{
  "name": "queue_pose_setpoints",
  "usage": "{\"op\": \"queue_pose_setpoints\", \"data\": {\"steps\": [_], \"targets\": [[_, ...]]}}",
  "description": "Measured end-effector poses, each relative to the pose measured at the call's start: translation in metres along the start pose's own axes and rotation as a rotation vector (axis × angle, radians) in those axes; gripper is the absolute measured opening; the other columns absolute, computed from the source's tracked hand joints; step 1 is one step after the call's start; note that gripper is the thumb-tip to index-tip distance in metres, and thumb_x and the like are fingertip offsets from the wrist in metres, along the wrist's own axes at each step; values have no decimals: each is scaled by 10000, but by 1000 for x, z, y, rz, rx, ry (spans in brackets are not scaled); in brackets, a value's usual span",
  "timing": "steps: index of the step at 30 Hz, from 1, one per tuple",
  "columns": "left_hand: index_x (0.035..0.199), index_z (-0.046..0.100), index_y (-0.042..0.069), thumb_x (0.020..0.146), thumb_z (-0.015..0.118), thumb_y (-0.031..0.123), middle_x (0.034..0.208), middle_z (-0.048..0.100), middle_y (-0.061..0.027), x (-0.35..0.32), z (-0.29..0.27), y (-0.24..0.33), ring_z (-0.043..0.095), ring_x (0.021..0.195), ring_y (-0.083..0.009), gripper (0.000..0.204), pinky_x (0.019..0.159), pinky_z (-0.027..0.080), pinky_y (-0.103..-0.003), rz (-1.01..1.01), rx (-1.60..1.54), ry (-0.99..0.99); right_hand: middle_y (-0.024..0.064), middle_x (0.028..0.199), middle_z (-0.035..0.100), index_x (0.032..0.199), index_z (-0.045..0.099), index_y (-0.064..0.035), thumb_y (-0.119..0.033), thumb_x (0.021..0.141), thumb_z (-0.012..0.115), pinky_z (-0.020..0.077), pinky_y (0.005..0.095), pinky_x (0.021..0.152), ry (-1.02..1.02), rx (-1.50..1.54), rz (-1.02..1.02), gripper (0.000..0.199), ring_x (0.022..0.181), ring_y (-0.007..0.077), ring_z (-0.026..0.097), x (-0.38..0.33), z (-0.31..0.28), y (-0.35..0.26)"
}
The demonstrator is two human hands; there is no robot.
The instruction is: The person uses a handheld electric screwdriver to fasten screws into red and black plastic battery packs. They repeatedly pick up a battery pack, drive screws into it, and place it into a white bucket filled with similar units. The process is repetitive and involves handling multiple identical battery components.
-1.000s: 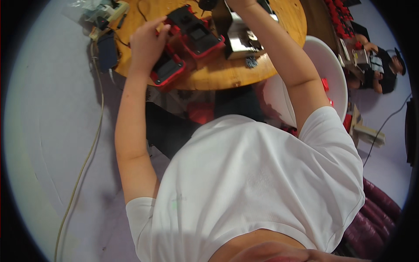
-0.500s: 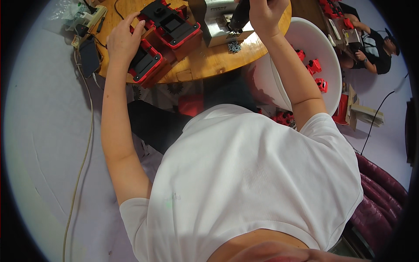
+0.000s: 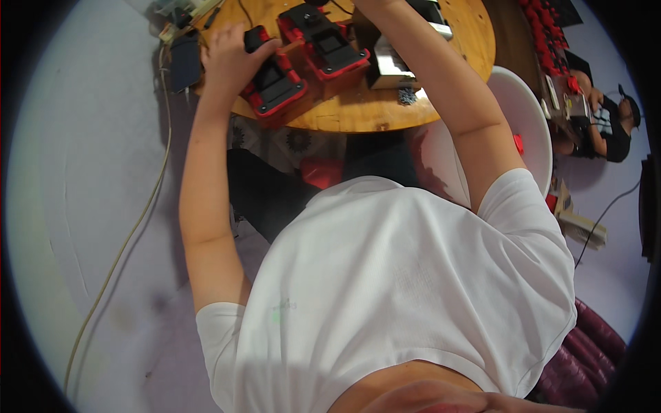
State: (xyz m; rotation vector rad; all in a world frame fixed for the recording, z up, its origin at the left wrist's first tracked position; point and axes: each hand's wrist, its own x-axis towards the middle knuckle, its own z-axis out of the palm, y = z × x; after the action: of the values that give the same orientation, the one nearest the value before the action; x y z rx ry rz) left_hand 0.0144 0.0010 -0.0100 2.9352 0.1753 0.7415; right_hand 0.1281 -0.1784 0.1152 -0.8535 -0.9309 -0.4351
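Note:
Fingers apart, my left hand (image 3: 231, 60) lies against the left red-and-black housing (image 3: 275, 88), its thumb stretched across the top. A second red-and-black housing (image 3: 329, 48) stands just to the right, with a round black knob and a dark recess on top. Both rest on reddish block-like bases. My right forearm (image 3: 441, 69) reaches over the table past the top edge, so the right hand and anything in it are out of the picture. A small black rounded thing shows at the top edge above the second housing. Below the forearm lies a pile of small screws (image 3: 407, 96).
A shiny metal box (image 3: 392, 69) stands on the round wooden table (image 3: 344, 120). To the right is a white tub (image 3: 540, 117) with a red part inside. A phone (image 3: 184, 63) and a cable are at the left. Another person (image 3: 606, 124) sits at the far right.
My right hand has gone up and left out of view with the black power screwdriver it held over the metal box. The left hand has spread over the left housing. The view has shifted.

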Motion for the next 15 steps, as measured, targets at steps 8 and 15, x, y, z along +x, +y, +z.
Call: {"op": "queue_pose_setpoints", "data": {"steps": [8,15], "targets": [[1211,596,-14,739,708,616,1135,609,-207,-3,1,-5,562,1074,-374,795,931,457,-426,-198,-322,-139,-33,785,520,1005,477,-72,-260,931,673,384,206,538,-24,-45,77,281,629,38,458,-6,37,45],[1227,588,-12,753,696,618,1140,608,-205,-7,-2,4,570,1069,-377,796,930,461,-424,-209,-275,-118,-30,769,517,1013,479,-67,-243,939,657,391,208,536,-54,-125,126,261,616,46,458,-10,40,53]]}}
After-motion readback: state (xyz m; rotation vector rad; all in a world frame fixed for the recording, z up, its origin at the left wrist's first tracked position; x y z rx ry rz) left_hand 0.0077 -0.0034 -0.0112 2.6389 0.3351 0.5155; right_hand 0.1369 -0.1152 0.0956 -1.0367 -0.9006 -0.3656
